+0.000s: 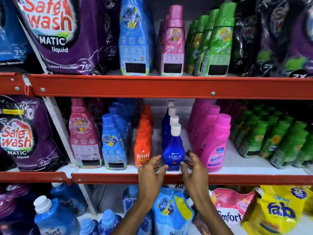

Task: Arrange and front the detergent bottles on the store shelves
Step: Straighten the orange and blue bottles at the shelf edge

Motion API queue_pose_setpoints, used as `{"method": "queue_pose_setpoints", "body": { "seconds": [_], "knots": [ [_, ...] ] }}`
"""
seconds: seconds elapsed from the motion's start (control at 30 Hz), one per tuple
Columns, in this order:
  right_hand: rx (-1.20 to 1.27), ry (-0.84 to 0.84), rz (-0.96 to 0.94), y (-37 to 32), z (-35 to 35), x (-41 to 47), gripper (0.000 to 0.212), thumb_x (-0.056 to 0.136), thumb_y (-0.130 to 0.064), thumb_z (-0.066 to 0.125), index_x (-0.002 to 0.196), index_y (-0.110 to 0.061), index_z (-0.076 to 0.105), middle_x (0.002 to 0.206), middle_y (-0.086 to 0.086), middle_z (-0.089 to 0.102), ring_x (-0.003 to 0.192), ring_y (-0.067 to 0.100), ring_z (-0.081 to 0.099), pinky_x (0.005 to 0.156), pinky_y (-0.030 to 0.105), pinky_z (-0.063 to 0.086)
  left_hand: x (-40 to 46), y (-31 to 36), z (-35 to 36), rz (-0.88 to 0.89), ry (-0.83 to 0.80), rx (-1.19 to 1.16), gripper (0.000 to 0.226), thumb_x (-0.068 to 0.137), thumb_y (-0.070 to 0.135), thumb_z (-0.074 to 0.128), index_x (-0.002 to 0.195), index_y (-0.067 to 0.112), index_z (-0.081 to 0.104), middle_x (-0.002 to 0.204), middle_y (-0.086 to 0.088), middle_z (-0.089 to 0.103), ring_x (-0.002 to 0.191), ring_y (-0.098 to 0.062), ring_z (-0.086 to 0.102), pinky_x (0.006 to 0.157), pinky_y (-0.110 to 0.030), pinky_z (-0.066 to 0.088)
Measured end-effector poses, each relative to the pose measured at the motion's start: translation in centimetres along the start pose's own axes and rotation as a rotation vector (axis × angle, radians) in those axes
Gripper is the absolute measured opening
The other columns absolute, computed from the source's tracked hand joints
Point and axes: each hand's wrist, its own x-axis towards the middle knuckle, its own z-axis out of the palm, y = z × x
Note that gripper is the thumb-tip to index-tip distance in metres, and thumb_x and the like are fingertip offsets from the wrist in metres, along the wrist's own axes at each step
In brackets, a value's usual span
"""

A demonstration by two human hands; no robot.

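A dark blue Ujala bottle (174,150) with a white cap stands at the front edge of the middle shelf, label facing out, heading a row of like bottles. My left hand (151,170) is just left of its base and my right hand (193,167) just right of it. Both hands have fingers spread and curved toward the bottle, thumbs near its lower corners, holding nothing. An orange Revive bottle (142,150) fronts the row to the left. A pink Vanish bottle (217,146) fronts the row to the right.
Red shelf rails (118,178) cross the view. Blue (113,145) and pink (84,134) softener bottles and a purple Safewash pouch (22,134) sit left, green bottles (274,139) right. The top shelf holds blue, pink and green bottles. Pouches and Surf jugs fill the bottom shelf.
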Motion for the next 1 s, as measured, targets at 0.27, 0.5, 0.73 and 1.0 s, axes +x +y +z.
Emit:
{"method": "queue_pose_setpoints", "body": {
  "seconds": [0.27,0.5,0.73,1.0],
  "knots": [
    [-0.002,-0.017,-0.053,0.18,-0.12,0.48,0.030,0.093,-0.010,0.066,0.122,-0.018,0.066,0.103,-0.016,0.070,0.089,-0.001,0.067,0.076,-0.006,0.039,0.53,-0.06,0.67,-0.074,0.026,0.007,0.028,0.089,0.003,0.072,0.116,0.008,0.069,0.093,0.010,0.073,0.082,0.014,0.067,0.076,-0.002,0.051],
    [0.017,-0.004,-0.058,0.52,-0.10,0.40,0.030,0.093,-0.010,0.066,0.121,-0.020,0.065,0.103,-0.021,0.068,0.089,-0.028,0.057,0.074,-0.007,0.038,0.82,-0.22,0.97,-0.093,0.029,0.017,0.029,0.091,0.009,0.072,0.119,0.006,0.069,0.102,-0.002,0.078,0.088,-0.001,0.071,0.080,-0.008,0.055],
    [-0.013,-0.026,-0.044,0.32,-0.11,0.41,0.029,0.096,-0.017,0.062,0.125,-0.019,0.063,0.108,-0.014,0.070,0.090,-0.004,0.066,0.074,-0.008,0.038,0.85,-0.18,0.94,-0.100,0.024,0.016,0.026,0.089,0.009,0.074,0.116,0.008,0.071,0.095,0.008,0.075,0.086,0.012,0.068,0.075,-0.001,0.051],
    [0.003,-0.037,-0.020,0.11,-0.58,0.38,0.033,0.096,-0.012,0.063,0.128,-0.017,0.063,0.107,-0.015,0.068,0.086,-0.028,0.057,0.074,-0.007,0.038,0.49,-0.16,0.97,-0.055,0.033,0.025,0.025,0.089,0.006,0.074,0.113,0.009,0.073,0.089,0.015,0.072,0.085,0.015,0.067,0.074,0.001,0.048]
  ]
}}
